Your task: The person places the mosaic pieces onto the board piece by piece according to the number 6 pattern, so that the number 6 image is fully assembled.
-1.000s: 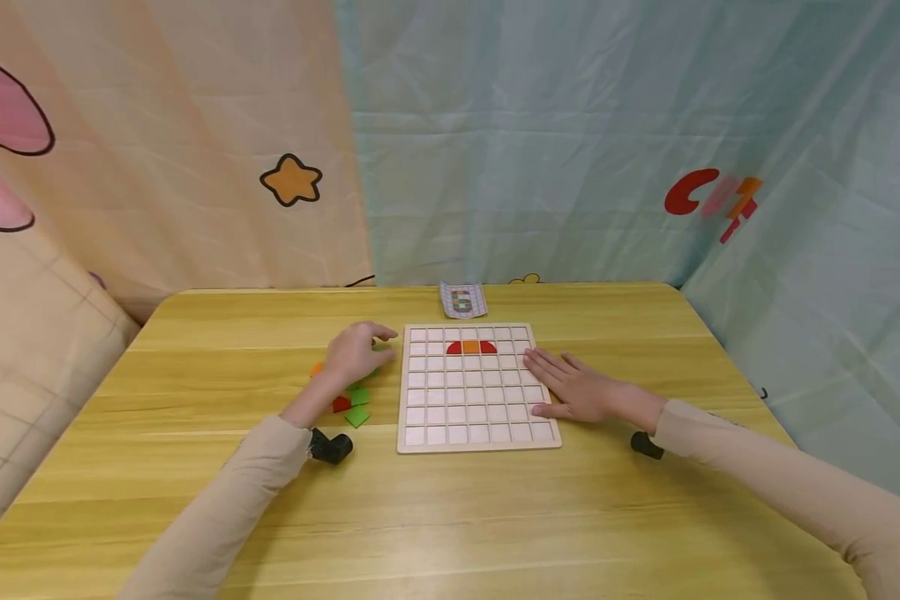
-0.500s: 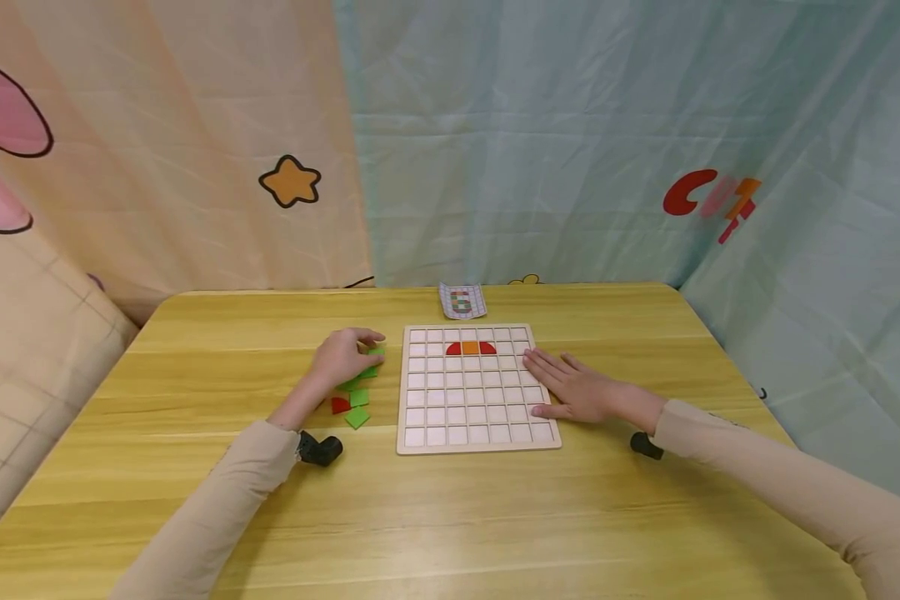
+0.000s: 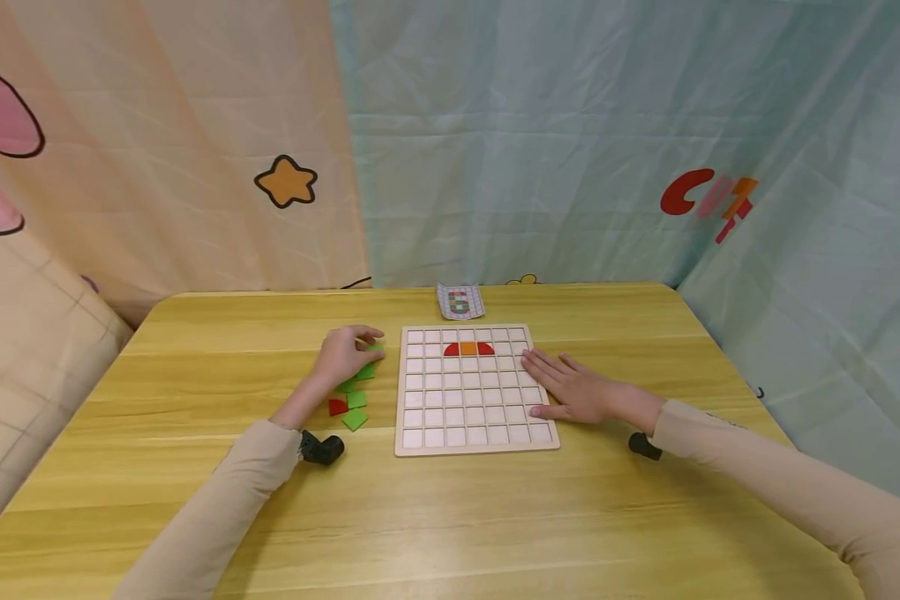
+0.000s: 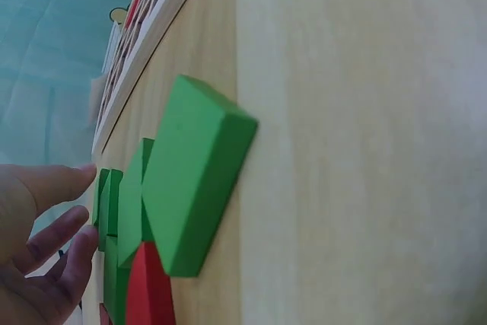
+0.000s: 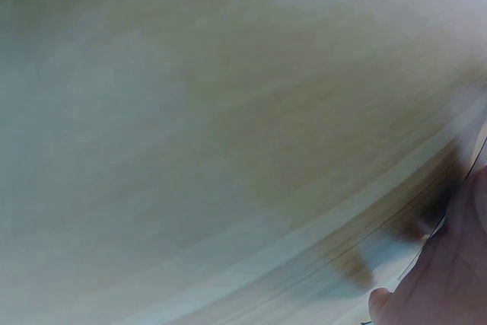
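Observation:
My left hand [image 3: 342,353] reaches over a loose group of tiles left of the board, thumb and fingers apart, fingertips right at a green tile [image 4: 103,195]. Nearer me lie a green square tile [image 3: 355,419], another green tile [image 3: 356,399] and a red quarter-round tile [image 3: 337,407]. The left wrist view shows a green tile [image 4: 186,180] close up and a red tile [image 4: 148,291]. My right hand [image 3: 577,389] lies flat with fingers spread on the right edge of the white gridded board [image 3: 402,442]. An orange square tile [image 3: 468,348] sits in the board between two red quarter-round tiles [image 3: 452,350].
Behind the board, a small paper card [image 3: 461,302] shows a coloured pattern on a grid. The wooden table [image 3: 457,517] ends at a printed curtain [image 3: 510,167]. Black wrist devices [image 3: 322,450] sit at both sleeves.
My left hand has drawn back to the left, away from the board's edge and over the green tiles, then held nearly still. My right hand stays on the board.

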Tool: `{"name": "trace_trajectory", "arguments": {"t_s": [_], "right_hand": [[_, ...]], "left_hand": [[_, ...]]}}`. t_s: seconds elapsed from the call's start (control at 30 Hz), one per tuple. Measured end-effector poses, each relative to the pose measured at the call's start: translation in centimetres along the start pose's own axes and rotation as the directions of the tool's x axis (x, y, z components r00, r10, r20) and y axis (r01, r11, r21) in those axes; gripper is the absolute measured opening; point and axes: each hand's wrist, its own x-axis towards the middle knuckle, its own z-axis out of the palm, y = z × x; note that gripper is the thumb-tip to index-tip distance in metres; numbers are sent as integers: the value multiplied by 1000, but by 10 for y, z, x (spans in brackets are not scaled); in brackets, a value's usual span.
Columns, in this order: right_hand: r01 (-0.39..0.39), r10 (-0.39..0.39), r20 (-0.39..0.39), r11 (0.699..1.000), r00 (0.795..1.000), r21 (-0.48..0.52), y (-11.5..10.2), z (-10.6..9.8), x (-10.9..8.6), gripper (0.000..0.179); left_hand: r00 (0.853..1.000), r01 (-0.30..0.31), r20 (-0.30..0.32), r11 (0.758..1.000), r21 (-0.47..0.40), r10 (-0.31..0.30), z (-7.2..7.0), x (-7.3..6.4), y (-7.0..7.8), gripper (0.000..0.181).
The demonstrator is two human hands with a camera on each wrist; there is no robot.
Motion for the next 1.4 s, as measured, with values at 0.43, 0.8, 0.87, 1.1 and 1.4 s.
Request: {"name": "trace_trajectory", "arguments": {"t_s": [0.43,0.8,0.87,1.1,1.4], "right_hand": [[10,-10,-18,1000,1000,5,4,4,2,85],[34,-33,-44,999,998,15,1,2,-1,85],[39,-39,-49,999,998,13,1,3,0,85],[21,-21,-23,1000,1000,12,0,1,-1,85],[10,-10,-9,1000,1000,12,-1,-1,0,86]], "left_hand": [[985,79,154,997,-3,-77,-15,1,-8,49],[984,78,157,996,32,-82,-15,2,-8,40],[986,81,143,995,55,-88,-13,2,-8,39],[986,86,132,991,102,-99,-11,3,-7,39],[987,80,129,987,142,-98,-10,6,-5,36]]}}
